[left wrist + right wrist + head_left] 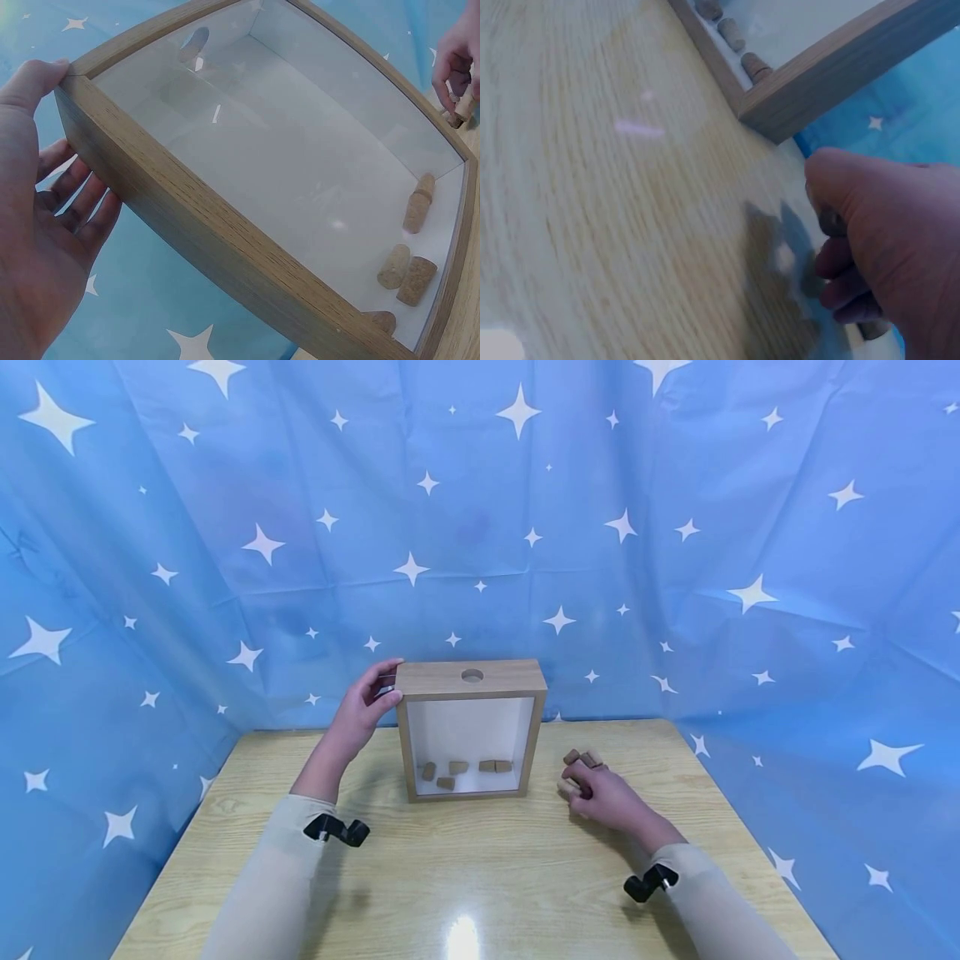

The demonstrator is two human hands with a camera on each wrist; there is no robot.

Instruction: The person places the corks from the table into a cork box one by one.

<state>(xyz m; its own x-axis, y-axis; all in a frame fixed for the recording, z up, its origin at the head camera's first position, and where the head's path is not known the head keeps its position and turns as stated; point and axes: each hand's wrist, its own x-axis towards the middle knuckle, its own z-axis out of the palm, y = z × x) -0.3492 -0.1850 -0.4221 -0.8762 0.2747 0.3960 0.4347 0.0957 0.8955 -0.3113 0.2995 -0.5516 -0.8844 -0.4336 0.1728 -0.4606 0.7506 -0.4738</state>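
A wooden shadow box point(471, 680) with a clear front and a round hole in its top stands upright on the table. Several corks point(458, 767) lie along its bottom. My left hand point(358, 714) grips the box at its upper left corner, thumb at the front edge and fingers behind, as the left wrist view shows. To the right of the box, my right hand point(607, 797) reaches down over a small group of loose corks point(572, 757). Its thumb and fingers pinch a cork point(831, 223), mostly hidden by the hand in the right wrist view.
The light wood table point(465, 868) ends at a blue curtain point(480, 527) with white stars, close behind the box. Black wrist mounts point(336, 829) sit on both sleeves.
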